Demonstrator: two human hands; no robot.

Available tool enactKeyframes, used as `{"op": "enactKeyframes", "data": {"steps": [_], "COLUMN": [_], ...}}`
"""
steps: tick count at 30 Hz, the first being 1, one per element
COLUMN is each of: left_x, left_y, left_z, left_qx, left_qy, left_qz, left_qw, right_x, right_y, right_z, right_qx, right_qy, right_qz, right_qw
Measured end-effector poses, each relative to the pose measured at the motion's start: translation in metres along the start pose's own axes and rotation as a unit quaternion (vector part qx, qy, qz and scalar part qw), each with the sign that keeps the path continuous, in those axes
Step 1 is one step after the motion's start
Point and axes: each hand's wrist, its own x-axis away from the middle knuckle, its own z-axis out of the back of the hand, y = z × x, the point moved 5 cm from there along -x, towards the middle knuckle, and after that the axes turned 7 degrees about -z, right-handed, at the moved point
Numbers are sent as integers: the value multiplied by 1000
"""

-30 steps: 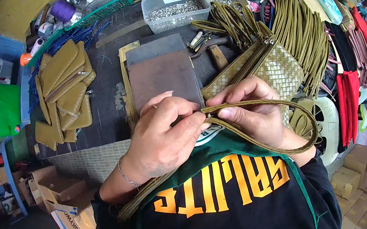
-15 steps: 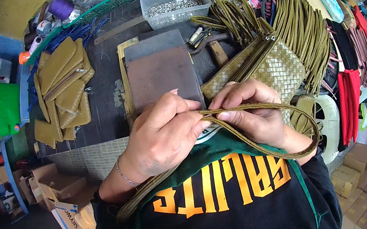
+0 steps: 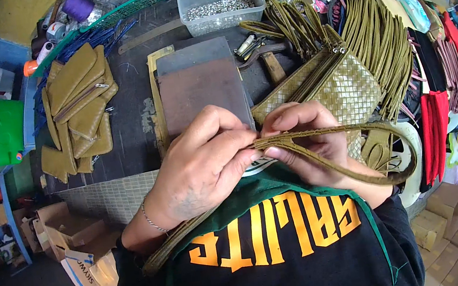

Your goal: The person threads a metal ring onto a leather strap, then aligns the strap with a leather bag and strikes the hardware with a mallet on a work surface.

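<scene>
Both hands meet over my lap at the table's near edge, pinching an olive-brown strap (image 3: pixel 362 176). My left hand (image 3: pixel 200 167) is closed on it, fingertips and thumb pressed together. Close beside it, my right hand (image 3: pixel 307 135) grips the strap where two lengths come together. From there the strap loops out to the right, over my right forearm. More of it trails down beneath my left wrist. Just beyond the hands lies a flat brown slab (image 3: pixel 201 91) with a grey far end. An olive woven bag (image 3: pixel 343 83) rests past my right hand.
Olive zip pouches (image 3: pixel 79 99) are piled at the left. A clear tub of small metal pieces (image 3: pixel 222 22) stands at the back. Many olive straps (image 3: pixel 379 46) hang together at the right, with red cloth (image 3: pixel 436 125) beyond. A small wooden block (image 3: pixel 274 67) lies near the slab.
The strap loop has swung farther out to the right and opened wider. My fingers have shifted slightly at the pinch, and both hands remain together.
</scene>
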Motion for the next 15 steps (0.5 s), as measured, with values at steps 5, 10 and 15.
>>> {"op": "enactKeyframes", "data": {"steps": [5,10,15], "left_x": [2,4,4], "left_y": [-2,-3,-1], "left_z": [-6,-9,-9], "left_qx": [36,-34,-61], "left_qy": [13,7,11], "left_qz": [46,-22,-46], "left_qw": [998,999,997], "right_x": [-3,-3,1], "right_y": [0,0,10], "right_z": [2,5,9], "right_qx": [-40,-58,-143], "right_qy": [-12,-11,-1], "right_qz": [-15,35,-109], "right_qw": [999,998,984]}}
